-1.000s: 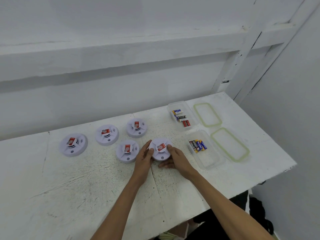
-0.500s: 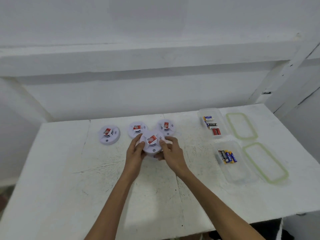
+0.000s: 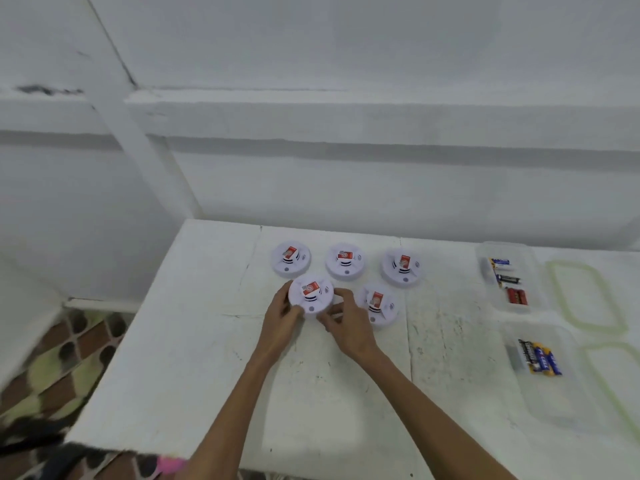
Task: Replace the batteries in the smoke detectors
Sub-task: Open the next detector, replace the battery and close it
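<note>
White scuffed table (image 3: 207, 358), seams across the top. On it: 3 smoke detectors in back row, left (image 3: 290, 259), mid (image 3: 345, 261), right (image 3: 402, 266); front detector (image 3: 377, 304) nr the right one. 5th detector (image 3: 311, 295) front left, can't tell if resting. Right side: far container (image 3: 479, 249) & near container (image 3: 554, 410), clear plastic, w/ far lid (image 3: 585, 296) & near lid (image 3: 620, 386) just beside.

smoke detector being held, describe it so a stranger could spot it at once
On the white table, five round white smoke detectors cluster near the back edge. It is the front-left detector, the only one gripped between the left hand and right hand.
</note>
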Action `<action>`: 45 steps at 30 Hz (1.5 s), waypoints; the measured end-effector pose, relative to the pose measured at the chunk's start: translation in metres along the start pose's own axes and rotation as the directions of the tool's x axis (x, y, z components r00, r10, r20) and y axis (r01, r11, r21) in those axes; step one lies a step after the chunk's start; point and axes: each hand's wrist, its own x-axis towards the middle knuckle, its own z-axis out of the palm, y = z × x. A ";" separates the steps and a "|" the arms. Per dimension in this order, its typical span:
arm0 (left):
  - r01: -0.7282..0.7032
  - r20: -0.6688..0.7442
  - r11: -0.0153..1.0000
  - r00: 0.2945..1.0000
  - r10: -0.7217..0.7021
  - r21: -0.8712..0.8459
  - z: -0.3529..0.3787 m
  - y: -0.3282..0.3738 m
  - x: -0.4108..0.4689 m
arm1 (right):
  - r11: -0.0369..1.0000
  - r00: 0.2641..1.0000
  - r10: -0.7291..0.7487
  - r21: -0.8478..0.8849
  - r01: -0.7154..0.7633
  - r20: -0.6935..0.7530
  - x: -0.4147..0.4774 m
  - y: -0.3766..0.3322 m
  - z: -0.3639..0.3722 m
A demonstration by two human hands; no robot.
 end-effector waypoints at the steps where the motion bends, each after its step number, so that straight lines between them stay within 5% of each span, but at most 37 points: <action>1: -0.024 0.008 0.999 1.000 0.024 0.026 -0.001 0.002 -0.002 | 0.999 1.000 -0.007 -0.042 0.007 0.015 0.000 0.001 0.002; 9: -0.135 0.016 0.982 0.991 0.134 0.133 -0.005 -0.010 0.002 | 0.989 1.000 -0.002 -0.149 0.006 0.024 0.000 0.003 0.010; 22: -0.082 -0.087 0.953 0.990 0.112 0.290 0.009 -0.007 0.002 | 0.975 0.995 -0.097 -0.196 0.102 0.036 -0.005 0.004 -0.013; 35: -0.280 0.254 0.887 0.947 0.194 0.366 0.078 0.005 0.003 | 0.912 0.925 -0.272 -0.377 0.159 -0.266 -0.013 0.030 -0.072; 45: -0.253 0.272 0.939 0.944 0.187 0.233 0.097 -0.001 0.005 | 0.919 0.993 0.012 -0.390 -0.056 -0.114 -0.015 0.065 -0.083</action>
